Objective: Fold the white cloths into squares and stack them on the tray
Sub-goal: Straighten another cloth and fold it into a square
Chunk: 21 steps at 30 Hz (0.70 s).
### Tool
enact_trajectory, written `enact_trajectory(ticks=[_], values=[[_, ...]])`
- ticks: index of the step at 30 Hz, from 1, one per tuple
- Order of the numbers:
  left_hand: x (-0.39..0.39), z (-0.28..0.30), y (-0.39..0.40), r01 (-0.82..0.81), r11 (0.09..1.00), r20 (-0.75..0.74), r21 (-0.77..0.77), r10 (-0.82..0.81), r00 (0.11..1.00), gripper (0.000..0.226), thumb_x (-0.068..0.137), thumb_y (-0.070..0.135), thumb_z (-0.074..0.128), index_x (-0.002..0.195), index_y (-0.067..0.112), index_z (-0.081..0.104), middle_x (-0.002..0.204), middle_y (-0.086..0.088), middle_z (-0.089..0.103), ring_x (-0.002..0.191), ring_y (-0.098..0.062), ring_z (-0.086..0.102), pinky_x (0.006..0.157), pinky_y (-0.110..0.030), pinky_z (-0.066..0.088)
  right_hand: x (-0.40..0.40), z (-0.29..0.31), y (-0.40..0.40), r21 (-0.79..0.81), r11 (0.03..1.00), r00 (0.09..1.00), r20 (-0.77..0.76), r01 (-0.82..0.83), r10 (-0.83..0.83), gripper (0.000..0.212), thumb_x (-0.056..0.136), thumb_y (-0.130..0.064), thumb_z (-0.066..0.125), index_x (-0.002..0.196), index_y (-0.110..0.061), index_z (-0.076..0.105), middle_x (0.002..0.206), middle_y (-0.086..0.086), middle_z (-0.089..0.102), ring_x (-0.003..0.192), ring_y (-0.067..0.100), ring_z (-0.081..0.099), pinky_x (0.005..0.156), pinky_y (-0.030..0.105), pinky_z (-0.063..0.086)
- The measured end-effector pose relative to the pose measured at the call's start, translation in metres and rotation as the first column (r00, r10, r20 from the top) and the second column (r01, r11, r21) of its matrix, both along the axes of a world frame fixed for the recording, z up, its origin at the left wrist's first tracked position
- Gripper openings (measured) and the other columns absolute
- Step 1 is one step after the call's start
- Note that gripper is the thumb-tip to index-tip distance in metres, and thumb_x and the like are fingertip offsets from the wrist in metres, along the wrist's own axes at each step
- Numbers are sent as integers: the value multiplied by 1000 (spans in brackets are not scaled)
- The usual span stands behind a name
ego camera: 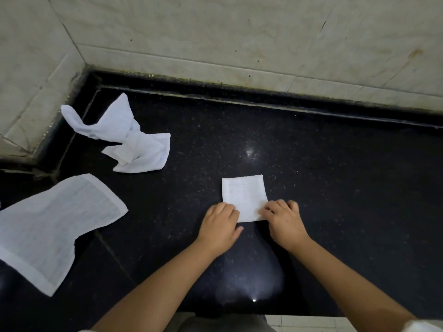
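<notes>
A small white cloth folded into a square (243,192) lies flat on the black counter (335,176), near the middle. My left hand (220,226) rests on its near left corner and my right hand (284,220) on its near right corner, fingers curled on the near edge. A crumpled white cloth (129,140) lies at the back left. A larger white cloth (55,226), loosely spread, lies at the left edge. No tray is in view.
Pale tiled walls (239,32) close off the back and left of the counter, meeting in a corner at the back left. The counter's front edge runs just below my forearms, with pale floor tiles (306,323) beyond it.
</notes>
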<state>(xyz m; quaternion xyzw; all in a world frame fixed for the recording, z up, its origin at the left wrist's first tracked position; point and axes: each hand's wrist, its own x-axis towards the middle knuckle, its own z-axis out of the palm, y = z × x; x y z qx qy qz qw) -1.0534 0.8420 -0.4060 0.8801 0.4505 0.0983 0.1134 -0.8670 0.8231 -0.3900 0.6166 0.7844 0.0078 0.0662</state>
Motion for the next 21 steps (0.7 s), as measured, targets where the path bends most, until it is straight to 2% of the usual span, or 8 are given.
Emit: enact_trajectory(ticks=[2,5,8,11,15,17,19,21], values=[[5,0,3,-1,999,-64,-49,-2,998,35,49,46,84,69,20,71,76,8,66,72,-11,64,64,-23,54,2,-1,4,0,999,999,10,-36,36,28,38,-6,77,60,-20,68,64,-6,62,57,16,60,69,29,27],[9,3,7,-7,1000,-122,-23,4,993,37,45,49,86,63,21,69,69,7,64,66,-12,63,59,-23,52,4,4,11,17,997,997,-9,-81,81,10,49,-11,60,52,-19,65,56,-6,58,50,16,56,67,28,23],[13,6,10,8,1000,-174,-25,-12,985,37,42,45,88,57,20,66,62,6,60,60,-13,61,55,-22,50,5,11,15,-6,999,995,-94,-34,34,16,58,-14,49,49,-17,62,53,-4,55,48,17,55,66,28,21],[22,12,10,57,998,-210,19,-51,976,31,41,27,89,53,20,61,55,6,57,54,-14,57,51,-21,45,11,26,11,-84,994,972,-220,62,-79,29,75,-17,42,72,-10,69,71,2,60,72,22,59,72,29,19],[55,37,9,166,979,-188,119,-142,972,9,62,12,56,56,18,59,55,4,55,51,-16,52,47,-23,38,50,50,-5,-106,982,942,-282,158,-182,23,84,-16,45,91,-11,65,86,-1,50,94,20,54,74,28,15],[85,54,7,243,955,-153,168,-218,964,22,69,13,41,60,15,61,58,1,55,52,-17,52,45,-23,37,80,65,-20,-68,984,952,-252,163,-175,22,84,-17,46,95,-12,64,92,1,53,96,21,54,73,28,11],[121,74,0,303,934,-145,187,-279,949,27,72,16,37,66,15,63,61,1,56,53,-17,54,44,-22,39,117,81,-40,-67,983,965,-191,168,-178,21,85,-17,47,97,-11,62,98,5,57,97,25,54,74,28,11],[164,96,-14,357,916,-137,186,-335,932,27,75,20,37,71,14,63,65,0,58,56,-18,57,45,-22,42,157,92,-66,2,989,985,-88,149,-148,13,80,-18,57,89,-9,62,91,7,61,88,26,59,75,31,16]])
